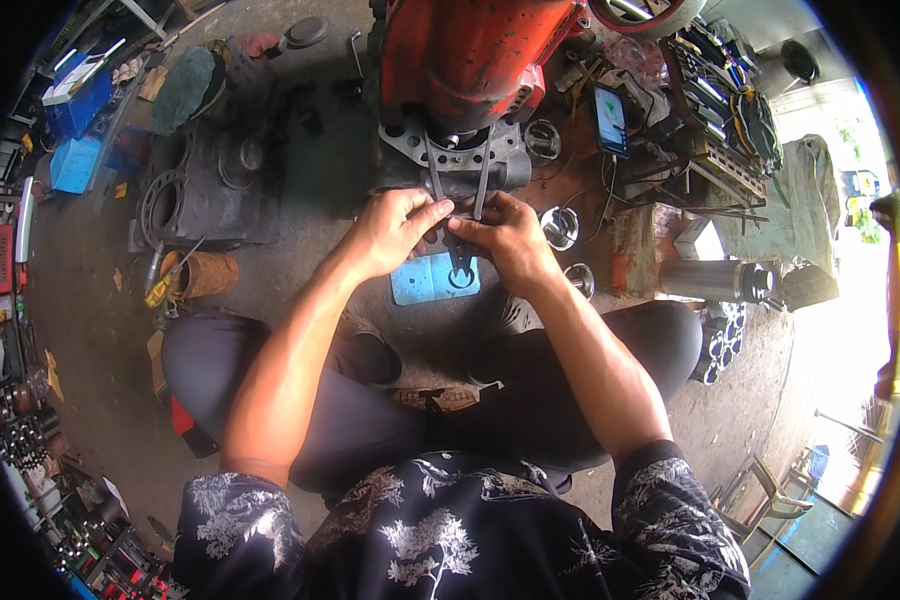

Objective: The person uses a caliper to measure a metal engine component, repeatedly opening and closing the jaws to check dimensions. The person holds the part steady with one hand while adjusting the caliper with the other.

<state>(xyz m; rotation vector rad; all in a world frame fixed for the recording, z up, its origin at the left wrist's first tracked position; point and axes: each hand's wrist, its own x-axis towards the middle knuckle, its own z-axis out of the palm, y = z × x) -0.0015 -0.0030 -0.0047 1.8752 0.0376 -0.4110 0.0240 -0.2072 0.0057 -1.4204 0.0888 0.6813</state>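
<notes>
My two hands meet in front of a red metal housing (460, 60) with a grey, holed flange (460, 148) at its lower end. My left hand (398, 228) is closed, thumb and fingers pinched at the lower end of a narrow grey metal strip (434, 168). The fingers of my right hand (512, 238) are closed on a dark metal piece with a forked, open-ring end (460, 272), which points down. A second grey strip (483, 185) rises beside the right fingers towards the flange. My fingers hide how these parts join. Below lies a blue sheet (420, 282).
Several pistons (560, 228) stand to the right, near a steel flask (705, 281) and a phone (610, 120). A tool rack (715, 120) is at far right. On the left are an engine block (170, 205) and a rusty can (208, 273) with a screwdriver.
</notes>
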